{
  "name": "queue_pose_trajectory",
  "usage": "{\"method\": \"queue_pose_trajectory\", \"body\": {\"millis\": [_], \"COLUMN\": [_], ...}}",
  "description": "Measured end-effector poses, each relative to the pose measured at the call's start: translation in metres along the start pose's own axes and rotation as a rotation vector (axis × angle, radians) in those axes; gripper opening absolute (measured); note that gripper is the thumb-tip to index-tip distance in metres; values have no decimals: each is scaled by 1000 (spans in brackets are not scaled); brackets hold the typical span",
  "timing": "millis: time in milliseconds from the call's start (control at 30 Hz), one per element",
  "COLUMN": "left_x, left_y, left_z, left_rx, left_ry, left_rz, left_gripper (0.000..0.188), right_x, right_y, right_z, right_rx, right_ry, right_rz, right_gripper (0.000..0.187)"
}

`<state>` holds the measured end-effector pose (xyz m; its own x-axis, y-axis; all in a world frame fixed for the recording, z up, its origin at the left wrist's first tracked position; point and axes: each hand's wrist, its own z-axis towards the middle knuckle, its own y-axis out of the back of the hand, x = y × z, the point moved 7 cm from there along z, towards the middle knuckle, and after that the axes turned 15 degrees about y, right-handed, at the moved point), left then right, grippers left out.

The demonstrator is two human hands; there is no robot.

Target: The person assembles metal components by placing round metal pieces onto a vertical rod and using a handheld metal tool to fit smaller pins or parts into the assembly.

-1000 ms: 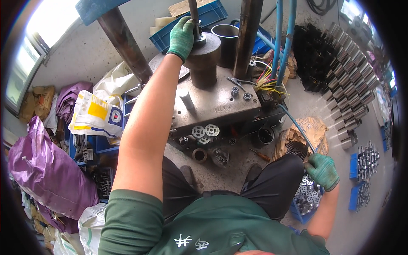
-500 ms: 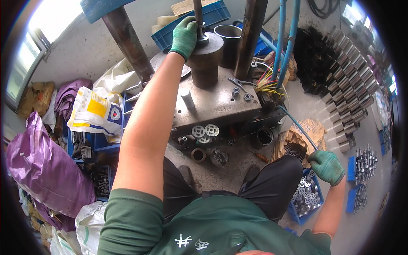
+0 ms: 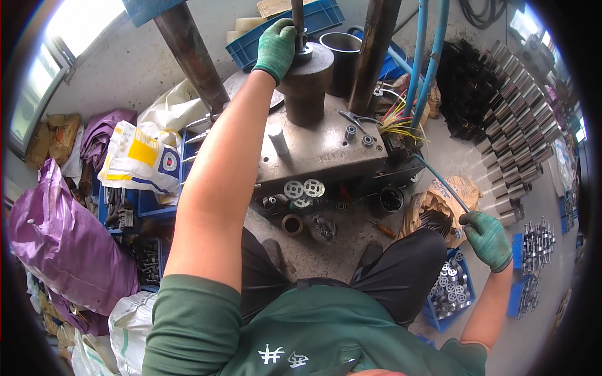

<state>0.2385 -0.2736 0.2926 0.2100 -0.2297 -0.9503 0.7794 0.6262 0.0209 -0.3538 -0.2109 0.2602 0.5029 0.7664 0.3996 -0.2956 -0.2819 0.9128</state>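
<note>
Head view: still keeping the left hand (image 3: pixel 276 49), fingers close together, at the part (image 3: pixel 301 42) beneath the rod (image 3: pixel 297 15), atop the round block (image 3: pixel 320 59); pinching or merely touching, cannot tell. Wrapping right hand (image 3: pixel 489 242) fingers around the lever (image 3: pixel 446 185) end, slightly higher and farther from the bin (image 3: pixel 448 322) than a second ago.

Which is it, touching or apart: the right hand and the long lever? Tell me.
Touching. The head view shows the gloved right hand closed on the lever, whose near end runs into the fist with no visible gap.
</note>
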Motion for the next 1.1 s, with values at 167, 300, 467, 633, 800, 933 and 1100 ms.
{"method": "queue_pose_trajectory", "body": {"millis": [167,300,467,633,800,933,1100], "left_x": [-1,-13,-15,-14,-22,-41,-70], "left_y": [-3,-13,-11,-11,-14,-24,-65], "left_z": [0,-13,-16,-14,-18,-50,-153], "left_rx": [32,38,15,18,47,40,105], "left_ry": [20,44,37,33,34,-144,-366], "left_rz": [-27,26,49,92,40,-71,-179], "left_gripper": [28,31,33,31,22,23,31], "right_x": [-2,-3,-17,-28,-50,-50,-65], "right_y": [13,64,130,158,163,162,161], "right_z": [0,43,126,180,194,191,180], "right_rx": [-169,-465,-708,-624,-582,-587,-585], "right_ry": [8,61,137,14,-44,-41,-45], "right_rz": [-49,-238,-455,-533,-502,-465,-418], "right_gripper": [23,25,34,38,33,28,27]}}
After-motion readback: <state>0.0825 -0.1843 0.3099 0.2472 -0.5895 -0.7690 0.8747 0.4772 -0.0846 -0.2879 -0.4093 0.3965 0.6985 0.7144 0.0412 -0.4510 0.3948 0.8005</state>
